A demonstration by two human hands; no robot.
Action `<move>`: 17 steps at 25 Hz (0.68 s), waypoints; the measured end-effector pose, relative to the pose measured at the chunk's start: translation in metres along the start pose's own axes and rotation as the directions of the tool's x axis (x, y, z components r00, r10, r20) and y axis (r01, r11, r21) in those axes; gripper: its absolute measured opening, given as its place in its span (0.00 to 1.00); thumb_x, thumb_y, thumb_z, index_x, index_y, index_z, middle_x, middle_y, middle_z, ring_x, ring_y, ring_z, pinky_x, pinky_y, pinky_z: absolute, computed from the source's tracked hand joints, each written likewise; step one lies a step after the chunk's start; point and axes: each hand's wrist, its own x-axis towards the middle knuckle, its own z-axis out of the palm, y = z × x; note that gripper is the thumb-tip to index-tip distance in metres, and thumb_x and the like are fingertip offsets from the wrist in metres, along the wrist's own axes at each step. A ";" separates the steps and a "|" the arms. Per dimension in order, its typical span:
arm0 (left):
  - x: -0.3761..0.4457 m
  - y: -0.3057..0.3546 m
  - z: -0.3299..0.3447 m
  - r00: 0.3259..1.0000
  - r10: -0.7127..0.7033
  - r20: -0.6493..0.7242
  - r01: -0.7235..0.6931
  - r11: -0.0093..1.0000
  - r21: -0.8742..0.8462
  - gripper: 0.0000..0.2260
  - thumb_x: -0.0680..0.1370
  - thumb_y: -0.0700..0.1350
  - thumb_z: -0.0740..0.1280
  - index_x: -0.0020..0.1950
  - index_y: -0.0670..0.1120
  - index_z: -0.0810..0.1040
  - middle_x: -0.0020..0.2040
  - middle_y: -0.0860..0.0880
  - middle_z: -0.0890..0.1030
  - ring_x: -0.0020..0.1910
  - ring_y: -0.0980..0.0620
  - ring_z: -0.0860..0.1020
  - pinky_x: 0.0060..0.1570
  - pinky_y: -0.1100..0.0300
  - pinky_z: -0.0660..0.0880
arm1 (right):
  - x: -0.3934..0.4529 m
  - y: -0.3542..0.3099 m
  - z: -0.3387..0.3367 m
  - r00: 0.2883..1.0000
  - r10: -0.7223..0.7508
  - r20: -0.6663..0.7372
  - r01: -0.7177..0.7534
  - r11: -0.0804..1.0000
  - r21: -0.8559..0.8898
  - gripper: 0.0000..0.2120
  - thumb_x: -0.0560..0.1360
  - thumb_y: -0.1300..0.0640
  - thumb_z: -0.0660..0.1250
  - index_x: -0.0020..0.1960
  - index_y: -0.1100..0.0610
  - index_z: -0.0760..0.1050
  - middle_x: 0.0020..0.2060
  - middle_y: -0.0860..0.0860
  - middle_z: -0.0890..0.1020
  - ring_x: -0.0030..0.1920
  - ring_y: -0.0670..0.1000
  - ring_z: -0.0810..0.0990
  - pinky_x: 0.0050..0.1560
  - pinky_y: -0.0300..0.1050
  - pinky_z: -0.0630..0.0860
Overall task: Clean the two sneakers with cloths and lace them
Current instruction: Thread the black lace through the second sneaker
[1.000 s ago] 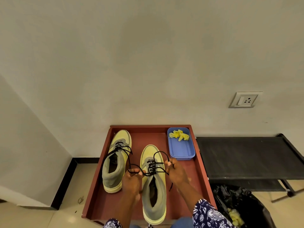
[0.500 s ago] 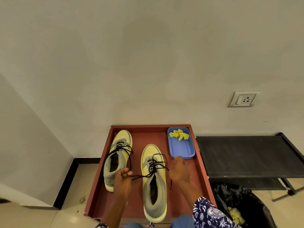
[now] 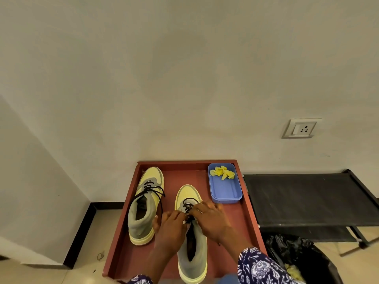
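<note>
On the red tray, both hands' fingers pinching near sneaker's black laces, no readable writing.

A single head-worn wide-angle view looks forward and down from above the near edge of the red tray, close over it, facing the wall beyond the tray's far edge.
</note>
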 end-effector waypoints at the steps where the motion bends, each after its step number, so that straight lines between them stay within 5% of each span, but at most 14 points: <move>1: 0.001 0.000 -0.001 1.000 0.002 0.013 -0.002 1.000 0.029 0.14 0.80 0.53 0.53 0.65 0.58 0.67 0.66 0.58 0.67 0.68 0.53 0.61 0.68 0.48 0.49 | 0.000 -0.001 0.000 1.000 0.001 0.000 -0.001 1.000 -0.017 0.18 0.78 0.57 0.55 0.67 0.51 0.67 0.68 0.50 0.69 0.71 0.56 0.61 0.63 0.57 0.61; 5: 0.006 -0.006 -0.002 0.994 0.103 0.028 -0.107 0.977 0.183 0.13 0.79 0.53 0.53 0.62 0.57 0.69 0.62 0.55 0.68 0.63 0.48 0.67 0.66 0.43 0.56 | 0.006 -0.004 -0.004 0.999 0.015 0.043 -0.010 0.994 -0.106 0.17 0.79 0.55 0.53 0.68 0.54 0.65 0.69 0.52 0.66 0.71 0.57 0.59 0.65 0.58 0.58; 8: 0.004 -0.010 -0.002 0.987 0.140 0.085 -0.159 0.942 0.296 0.12 0.73 0.53 0.55 0.45 0.57 0.77 0.44 0.56 0.77 0.44 0.51 0.79 0.48 0.42 0.74 | 0.007 0.001 -0.003 0.989 0.069 0.128 -0.048 0.986 -0.157 0.18 0.80 0.52 0.51 0.68 0.54 0.65 0.69 0.52 0.65 0.72 0.57 0.58 0.67 0.59 0.57; 11: 0.001 -0.014 0.002 0.985 0.164 0.062 -0.175 0.927 0.331 0.10 0.71 0.50 0.56 0.43 0.55 0.77 0.39 0.56 0.78 0.40 0.53 0.79 0.44 0.43 0.74 | 0.000 0.007 0.006 0.970 0.146 0.194 -0.136 0.989 -0.065 0.17 0.81 0.52 0.50 0.66 0.55 0.65 0.67 0.53 0.68 0.71 0.57 0.60 0.67 0.57 0.58; 13: -0.001 -0.015 0.001 0.982 0.140 0.129 -0.171 0.946 0.275 0.10 0.75 0.48 0.54 0.48 0.53 0.75 0.45 0.55 0.78 0.48 0.52 0.79 0.53 0.39 0.70 | -0.005 0.007 0.017 0.952 0.196 0.235 -0.216 0.974 0.062 0.16 0.81 0.52 0.50 0.65 0.56 0.65 0.65 0.56 0.71 0.67 0.58 0.66 0.65 0.56 0.61; 15: -0.005 -0.016 0.002 0.985 0.093 0.142 -0.129 0.954 0.270 0.12 0.80 0.47 0.50 0.60 0.51 0.68 0.58 0.53 0.75 0.62 0.51 0.71 0.66 0.41 0.56 | -0.009 0.007 0.030 0.938 0.239 0.250 -0.289 0.938 0.190 0.16 0.80 0.53 0.52 0.65 0.57 0.65 0.63 0.58 0.73 0.62 0.60 0.72 0.61 0.52 0.68; 17: -0.010 -0.019 0.010 0.986 0.046 0.163 -0.080 0.975 0.209 0.12 0.81 0.47 0.48 0.62 0.50 0.65 0.61 0.52 0.73 0.64 0.50 0.70 0.67 0.46 0.55 | -0.015 0.004 0.042 0.925 0.278 0.258 -0.357 0.867 0.348 0.17 0.79 0.53 0.53 0.66 0.57 0.64 0.62 0.59 0.74 0.60 0.60 0.74 0.59 0.49 0.71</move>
